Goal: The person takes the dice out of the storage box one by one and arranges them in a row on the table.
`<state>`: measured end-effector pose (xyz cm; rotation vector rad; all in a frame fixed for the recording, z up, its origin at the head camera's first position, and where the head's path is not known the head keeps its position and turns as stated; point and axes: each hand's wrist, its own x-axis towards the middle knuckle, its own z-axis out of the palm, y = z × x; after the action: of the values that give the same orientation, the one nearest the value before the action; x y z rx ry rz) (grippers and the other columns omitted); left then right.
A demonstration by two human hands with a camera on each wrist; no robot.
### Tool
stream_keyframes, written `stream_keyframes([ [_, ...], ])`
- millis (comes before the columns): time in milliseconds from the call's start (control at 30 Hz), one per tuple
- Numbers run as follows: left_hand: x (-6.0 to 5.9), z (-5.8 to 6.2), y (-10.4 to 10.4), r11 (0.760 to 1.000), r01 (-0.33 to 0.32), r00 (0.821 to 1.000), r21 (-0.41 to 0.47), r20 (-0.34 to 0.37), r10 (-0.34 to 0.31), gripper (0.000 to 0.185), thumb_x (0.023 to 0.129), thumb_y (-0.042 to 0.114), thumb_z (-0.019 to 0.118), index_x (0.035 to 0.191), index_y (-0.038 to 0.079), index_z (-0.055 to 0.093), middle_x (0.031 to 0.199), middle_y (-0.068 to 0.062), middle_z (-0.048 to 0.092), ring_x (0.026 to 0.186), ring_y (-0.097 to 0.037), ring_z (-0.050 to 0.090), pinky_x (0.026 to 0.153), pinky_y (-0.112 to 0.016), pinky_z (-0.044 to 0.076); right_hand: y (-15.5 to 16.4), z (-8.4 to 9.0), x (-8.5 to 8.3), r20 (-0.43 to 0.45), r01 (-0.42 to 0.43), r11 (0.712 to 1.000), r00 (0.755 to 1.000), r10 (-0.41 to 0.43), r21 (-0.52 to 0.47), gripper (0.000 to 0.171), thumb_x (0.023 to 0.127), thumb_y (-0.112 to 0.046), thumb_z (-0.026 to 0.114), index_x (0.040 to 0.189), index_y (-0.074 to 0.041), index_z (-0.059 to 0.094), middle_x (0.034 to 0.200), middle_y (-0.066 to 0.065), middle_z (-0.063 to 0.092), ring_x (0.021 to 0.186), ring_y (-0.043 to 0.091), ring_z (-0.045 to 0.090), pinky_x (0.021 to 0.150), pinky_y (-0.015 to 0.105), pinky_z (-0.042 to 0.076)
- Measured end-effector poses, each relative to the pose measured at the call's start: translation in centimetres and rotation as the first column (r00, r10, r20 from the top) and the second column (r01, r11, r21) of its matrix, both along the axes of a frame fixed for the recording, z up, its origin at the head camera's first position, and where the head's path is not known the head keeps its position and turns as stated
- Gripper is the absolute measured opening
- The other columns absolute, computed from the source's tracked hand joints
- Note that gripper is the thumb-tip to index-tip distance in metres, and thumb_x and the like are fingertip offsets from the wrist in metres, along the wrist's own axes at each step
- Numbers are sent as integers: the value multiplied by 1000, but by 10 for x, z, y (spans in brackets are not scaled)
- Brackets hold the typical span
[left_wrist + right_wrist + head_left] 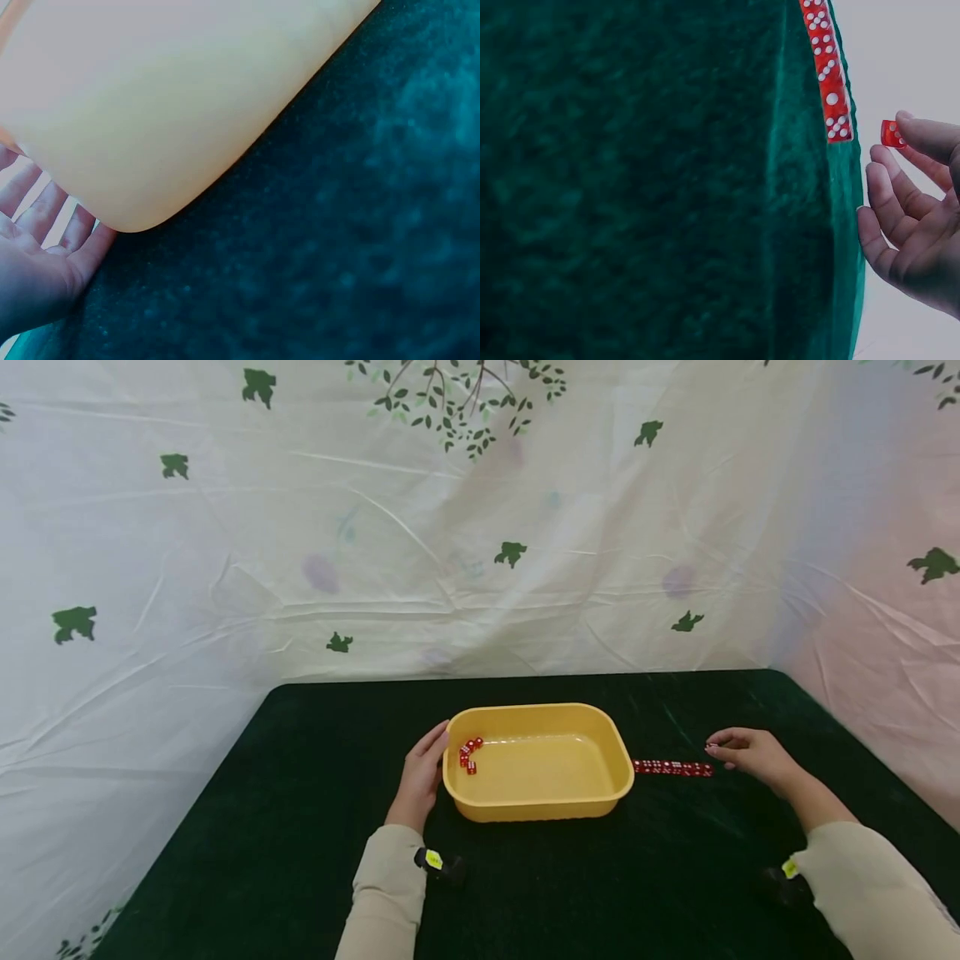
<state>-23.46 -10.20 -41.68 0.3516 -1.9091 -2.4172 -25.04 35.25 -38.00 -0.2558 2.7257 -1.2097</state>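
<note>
A yellow plastic basin (540, 812) stands on the dark green cloth. Several red dice (471, 768) with white pips lie inside it, by its left wall. Against the outside of that wall rests my left hand (422, 778), its fingers extended along the basin's side in the left wrist view. My right hand (759, 758) pinches one red die (892, 133) between thumb and forefinger, with the other fingers loosely bent below. That die is held close to the right end of a straight row of red dice (673, 767), which runs out from the basin's right side.
Green velvety cloth (285, 860) covers the table. Behind and at both sides hang pale curtains (420, 610) with green leaf prints. A black wrist strap device (442, 862) sits on the left sleeve.
</note>
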Motion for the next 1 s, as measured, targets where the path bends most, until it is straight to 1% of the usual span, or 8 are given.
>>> stream_keyframes([
  [233,1,2,-1,1000,-9,1000,-1,14,9,42,81,41,55,118,23,52,124,2,43,110,-17,40,90,-38,35,5,-7,3,39,12,1000,999,-12,-17,42,88,-27,49,110,9,47,96,16,52,81,26,51,66,33,42],
  [400,0,-1,-1,1000,-14,1000,-12,14,14,43,80,43,55,119,24,52,123,4,44,109,-16,40,90,-36,35,6,-11,6,60,20,1000,998,-19,-24,42,88,-27,50,110,9,47,94,15,52,79,23,50,65,32,42],
  [633,0,-2,-1,1000,-11,1000,-16,15,11,48,78,46,56,121,23,50,123,6,43,109,-15,40,90,-35,35,8,-19,9,53,20,999,998,-19,-28,38,87,-26,51,107,7,50,92,13,53,78,22,50,64,32,42],
  [800,0,-1,0,1000,-16,1000,-7,21,16,45,79,44,56,119,24,52,122,6,44,108,-14,41,89,-34,36,8,-20,10,62,31,999,998,-29,-28,37,86,-24,52,107,6,50,92,13,52,79,23,49,64,32,41],
  [1000,0,-1,1,1000,-12,1000,-4,20,12,43,80,43,56,118,24,52,123,6,44,108,-14,41,89,-34,36,7,-20,12,59,21,999,998,-19,-26,36,86,-22,52,108,7,50,92,14,50,79,25,47,63,31,40],
])
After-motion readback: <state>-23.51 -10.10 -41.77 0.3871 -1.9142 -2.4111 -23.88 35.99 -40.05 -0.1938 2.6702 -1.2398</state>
